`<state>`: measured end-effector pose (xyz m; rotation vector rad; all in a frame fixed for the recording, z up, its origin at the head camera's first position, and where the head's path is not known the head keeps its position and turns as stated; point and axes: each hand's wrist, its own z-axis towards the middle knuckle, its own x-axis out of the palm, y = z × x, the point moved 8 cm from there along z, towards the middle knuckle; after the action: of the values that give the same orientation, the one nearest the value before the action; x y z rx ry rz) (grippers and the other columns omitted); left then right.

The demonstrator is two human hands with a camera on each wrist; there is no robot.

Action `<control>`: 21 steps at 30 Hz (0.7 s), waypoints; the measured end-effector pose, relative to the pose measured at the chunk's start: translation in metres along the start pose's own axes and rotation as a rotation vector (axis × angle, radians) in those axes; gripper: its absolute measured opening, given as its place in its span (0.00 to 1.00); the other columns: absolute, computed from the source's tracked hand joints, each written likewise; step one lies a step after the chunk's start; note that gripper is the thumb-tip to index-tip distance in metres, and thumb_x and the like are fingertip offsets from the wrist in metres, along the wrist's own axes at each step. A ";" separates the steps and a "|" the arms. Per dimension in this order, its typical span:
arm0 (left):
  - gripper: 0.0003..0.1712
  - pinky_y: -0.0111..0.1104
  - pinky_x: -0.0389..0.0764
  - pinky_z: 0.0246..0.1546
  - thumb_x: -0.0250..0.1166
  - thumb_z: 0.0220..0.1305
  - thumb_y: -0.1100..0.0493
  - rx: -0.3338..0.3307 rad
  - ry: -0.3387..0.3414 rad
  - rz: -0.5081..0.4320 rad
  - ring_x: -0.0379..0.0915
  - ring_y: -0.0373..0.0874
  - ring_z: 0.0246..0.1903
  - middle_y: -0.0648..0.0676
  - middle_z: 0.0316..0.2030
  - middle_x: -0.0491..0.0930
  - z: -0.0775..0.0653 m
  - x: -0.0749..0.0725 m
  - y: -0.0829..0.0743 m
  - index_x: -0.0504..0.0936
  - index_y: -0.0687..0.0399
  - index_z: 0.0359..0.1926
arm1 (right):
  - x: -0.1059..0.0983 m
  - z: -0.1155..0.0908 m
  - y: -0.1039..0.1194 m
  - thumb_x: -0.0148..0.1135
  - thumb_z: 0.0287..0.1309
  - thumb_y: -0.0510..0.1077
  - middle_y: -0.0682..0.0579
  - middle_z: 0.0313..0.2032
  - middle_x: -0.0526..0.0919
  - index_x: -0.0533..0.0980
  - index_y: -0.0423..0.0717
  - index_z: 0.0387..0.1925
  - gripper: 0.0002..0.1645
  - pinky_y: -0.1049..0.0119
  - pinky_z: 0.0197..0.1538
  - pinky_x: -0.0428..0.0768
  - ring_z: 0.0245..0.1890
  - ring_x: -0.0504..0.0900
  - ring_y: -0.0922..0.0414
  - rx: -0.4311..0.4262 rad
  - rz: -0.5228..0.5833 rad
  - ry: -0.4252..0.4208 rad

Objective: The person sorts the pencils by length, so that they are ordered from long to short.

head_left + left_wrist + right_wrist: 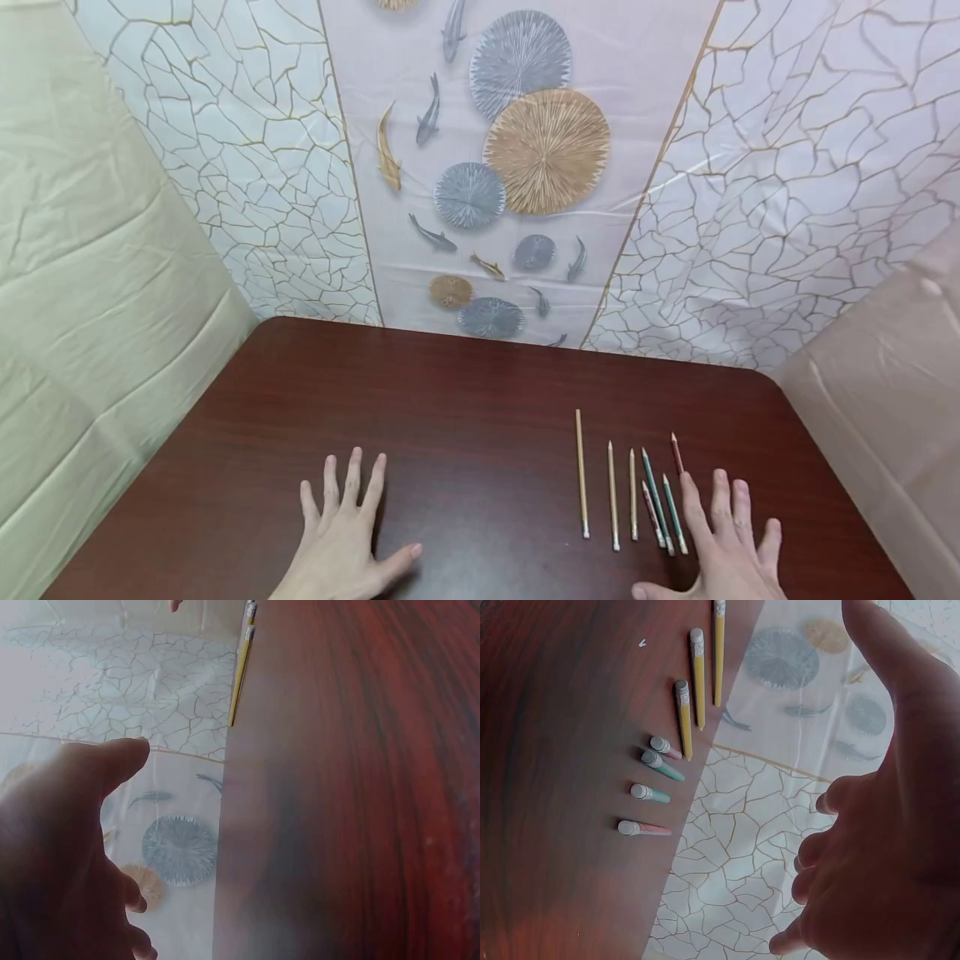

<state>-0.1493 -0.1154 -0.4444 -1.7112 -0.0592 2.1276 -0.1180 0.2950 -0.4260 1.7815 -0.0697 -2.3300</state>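
My left hand (337,537) is over the front left of the table with its fingers spread and nothing held. Fingers likewise spread, my right hand (727,550) is at the front right, beside a row of several pencils. Farthest left in the row is the longest yellow pencil (582,475); two shorter yellow pencils, one here (612,496) and one here (633,496), follow it. A short red pencil (652,515) and two green pencils, one of them here (674,514), lie close together. Behind the right index fingertip is another red pencil (677,448), partly hidden by that hand in the head view.
The dark reddish-brown table (450,400) has rounded far corners. A patterned cloth (420,250) with fish and round leaves hangs behind it. Plain beige cloths hang at the left (112,292) and right (885,375). A tiny white speck (642,643) lies near the pencils.
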 end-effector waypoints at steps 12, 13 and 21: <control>0.49 0.52 0.82 0.32 0.73 0.51 0.43 -0.021 -0.138 -0.082 0.81 0.66 0.41 0.70 0.55 0.78 0.015 -0.012 -0.013 0.69 0.73 0.65 | -0.002 0.000 -0.007 0.80 0.29 0.71 0.30 0.75 0.34 0.33 0.53 0.80 0.87 0.26 0.62 0.28 0.75 0.21 0.43 -0.001 0.067 -0.043; 0.47 0.50 0.82 0.28 0.73 0.50 0.45 -0.008 -0.158 -0.089 0.82 0.64 0.37 0.69 0.51 0.80 0.017 -0.014 -0.015 0.71 0.74 0.62 | -0.002 0.000 -0.007 0.80 0.31 0.68 0.28 0.75 0.37 0.35 0.50 0.80 0.85 0.25 0.62 0.29 0.75 0.23 0.42 0.000 0.088 -0.043; 0.19 0.32 0.79 0.21 0.75 0.49 0.63 0.203 -0.226 -0.284 0.80 0.42 0.22 0.56 0.28 0.83 0.042 -0.010 -0.048 0.81 0.66 0.41 | -0.021 0.009 -0.020 0.77 0.49 0.47 0.26 0.43 0.80 0.69 0.27 0.60 0.43 0.35 0.39 0.76 0.39 0.82 0.32 0.083 0.135 -0.067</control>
<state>-0.1731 -0.0656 -0.4108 -1.2626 -0.1373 2.0260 -0.1246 0.3174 -0.4072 1.6789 -0.2909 -2.3211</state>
